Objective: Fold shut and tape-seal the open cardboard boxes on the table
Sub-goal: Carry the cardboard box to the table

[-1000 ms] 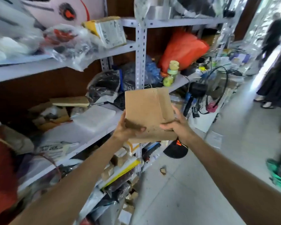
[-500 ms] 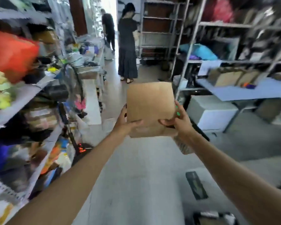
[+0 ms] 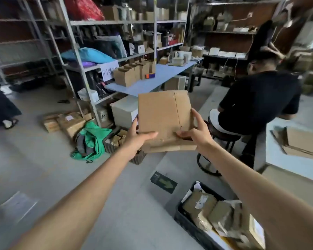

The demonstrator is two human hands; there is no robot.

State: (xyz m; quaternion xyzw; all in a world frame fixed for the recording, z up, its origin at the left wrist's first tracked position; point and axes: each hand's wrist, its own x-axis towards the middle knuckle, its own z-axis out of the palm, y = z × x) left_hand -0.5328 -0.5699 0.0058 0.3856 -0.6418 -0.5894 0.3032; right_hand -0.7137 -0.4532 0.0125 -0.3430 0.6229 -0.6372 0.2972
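Soft, even light, perhaps daylight, fills the room, brightest on the pale floor and murkier among the back shelves, with faint shadows. The flattened box looks sharp, while the right edge smears with blur and the wide lens bows the uprights.

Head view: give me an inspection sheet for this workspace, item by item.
Surface: blue table beside metal shelving.
Job's things: open cardboard boxes in a row on the table; flat cardboard box held up.
Clutter: green cloth on the floor; black crate full of packets.
Hands: left hand and right hand grip the flat cardboard box's lower corners.
Cables: nothing seen.
Surroundings: stocked metal shelving; a seated person.
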